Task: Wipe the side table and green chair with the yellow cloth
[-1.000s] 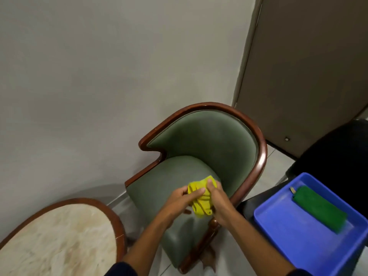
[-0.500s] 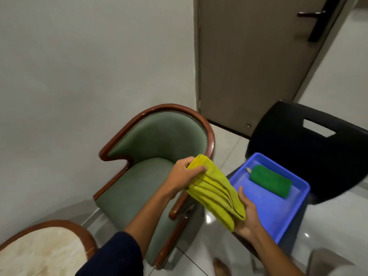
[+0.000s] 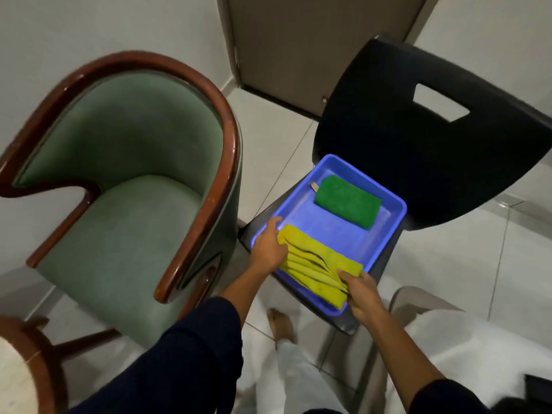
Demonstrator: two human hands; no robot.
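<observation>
Nearest the camera there's a sliver of the side table (image 3: 18, 369) in the bottom-left corner, pale marbled top with a dark wood rim, nothing on the bit that shows.

Just past that are the hands. The right hand (image 3: 363, 294) has its fingers pinched around the near end of the yellow cloth (image 3: 316, 268), thumb on top, so it's closed on that end. The left hand (image 3: 268, 245) is at the far end of the cloth, fingers mostly flat and spread, pressing the folds down; index finger reaches onto the rim of the blue tray (image 3: 388, 231). I can't tell if it's actually gripping or just holding the cloth flat. The cloth sits folded in long pleats along the near side of the tray, which looks like someone laying it down neatly so it stays folded, one hand guiding each end.

My guess is the wiping part is done and this is the put-away step.

Further back in the same tray, apart from the yellow one, is a folded green cloth (image 3: 348, 201). The tray rests on the seat of a black chair (image 3: 418, 138), handy as a stand right next to the work.

Left of all that, the green chair (image 3: 128, 204) sits empty, wood trim shiny, against the wall.
</observation>
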